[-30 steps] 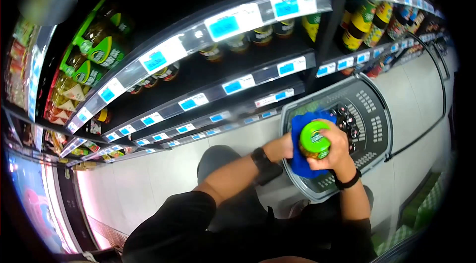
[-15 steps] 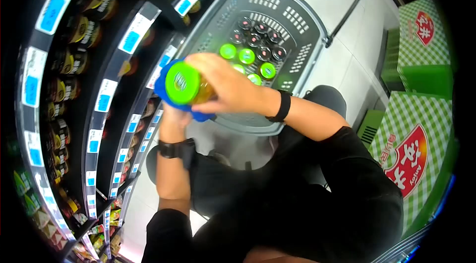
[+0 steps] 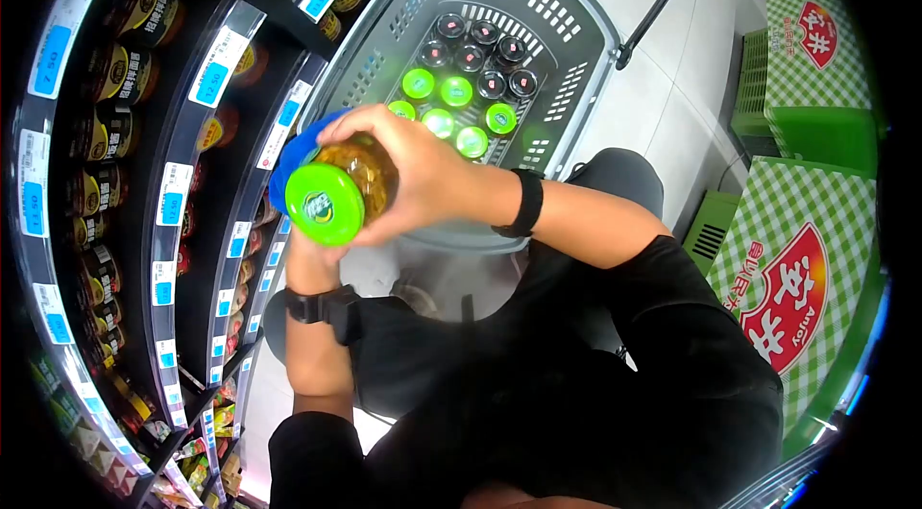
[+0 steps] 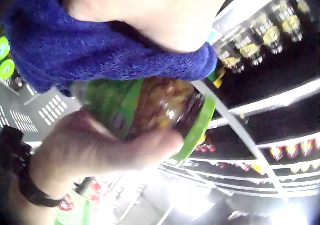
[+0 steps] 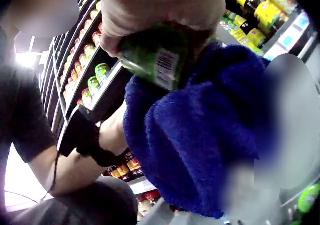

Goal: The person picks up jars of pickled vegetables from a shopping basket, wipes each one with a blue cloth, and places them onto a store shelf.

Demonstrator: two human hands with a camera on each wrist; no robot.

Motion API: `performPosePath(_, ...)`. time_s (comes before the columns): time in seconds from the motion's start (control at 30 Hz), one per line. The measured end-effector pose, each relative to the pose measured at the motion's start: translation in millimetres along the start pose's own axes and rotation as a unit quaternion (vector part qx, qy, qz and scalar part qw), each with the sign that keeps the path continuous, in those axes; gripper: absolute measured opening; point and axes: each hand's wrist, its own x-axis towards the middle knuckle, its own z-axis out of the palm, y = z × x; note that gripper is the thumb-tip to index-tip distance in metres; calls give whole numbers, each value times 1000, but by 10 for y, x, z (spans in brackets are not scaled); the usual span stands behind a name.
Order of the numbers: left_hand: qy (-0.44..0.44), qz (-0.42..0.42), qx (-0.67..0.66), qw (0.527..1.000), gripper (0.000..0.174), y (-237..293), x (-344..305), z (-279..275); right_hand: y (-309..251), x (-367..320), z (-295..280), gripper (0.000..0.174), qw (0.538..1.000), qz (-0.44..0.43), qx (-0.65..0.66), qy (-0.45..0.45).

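Note:
A jar with a green lid (image 3: 325, 205) tilts in my right hand (image 3: 408, 168), whose fingers and thumb wrap round its side. The blue cloth (image 3: 298, 149) lies against the far side of the jar, partly hidden by it. My left hand (image 4: 145, 10) grips the cloth (image 4: 100, 55) against the jar (image 4: 165, 105) in the left wrist view; in the head view the jar hides most of that hand. A label with a barcode (image 5: 166, 69) shows on the jar in the right wrist view, just above the bunched cloth (image 5: 190, 130).
A grey basket (image 3: 586, 29) beyond my hands holds several black-lidded jars (image 3: 469, 58) and several green-lidded jars (image 3: 456, 91). Shelves of jars with price tags (image 3: 173, 194) stand close on the left. Green checked boxes (image 3: 797, 250) stand on the right.
The view has swung from the shelf towards the basket. The jar, earlier held over the basket with the cloth, is now beside its near left edge, tilted with its side showing more.

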Motion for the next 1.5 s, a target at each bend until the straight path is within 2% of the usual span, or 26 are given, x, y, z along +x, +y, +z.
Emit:
performPosePath(0.07,-10,-60,36,998,49,67,-83,-86,-112,-87,-35,81,981,114,117,-104)
performPosePath(0.13,-8,-62,41,997,49,32,-126,-96,-95,-102,22,78,992,-17,62,-111)
performPosePath(0.2,13,-26,36,999,49,-89,-130,-69,-190,-110,-25,83,988,-99,-106,-56)
performPosePath(0.33,49,54,13,997,50,-154,-21,58,-52,-222,141,82,990,-49,-123,53)
performPosePath(0.43,33,58,9,998,50,-64,71,97,57,-198,264,80,990,-14,-87,113)
performPosePath(0.53,4,-4,42,999,50,31,28,27,21,-118,31,76,998,-31,-60,10)
performPosePath(0.57,-5,-29,51,998,50,65,-7,-2,7,-65,-60,73,996,-45,-20,-72)
performPosePath(0.67,-19,-57,55,997,50,84,-65,-16,-68,-69,-127,76,976,-15,-55,-212)
performPosePath(0.8,-12,-34,45,998,51,56,-29,14,1,-92,-99,88,976,-41,-157,-145)
performPosePath(0.83,-9,-24,45,999,51,52,-20,26,46,-117,-90,86,973,-86,-177,-117)
performPosePath(0.93,-6,-4,40,999,51,74,19,50,173,-118,244,81,979,-118,-157,52)
performPosePath(0.97,-6,2,37,999,51,79,44,57,135,-127,211,72,983,-98,-146,52)
performPosePath(1.1,-14,6,43,999,51,146,102,51,38,-102,71,64,999,0,-53,-10)
performPosePath(1.2,-23,-16,49,998,52,162,94,32,89,-123,-4,63,990,-54,-115,-57)
performPosePath(1.3,-30,-45,51,997,52,150,55,0,53,-75,-60,66,989,-25,-105,-101)
performPosePath(1.4,-37,-61,47,996,52,129,37,-14,16,58,-145,64,982,-31,-59,-174)
performPosePath(1.5,-40,-71,34,996,52,73,68,-1,38,138,-176,66,987,-27,-6,-156)
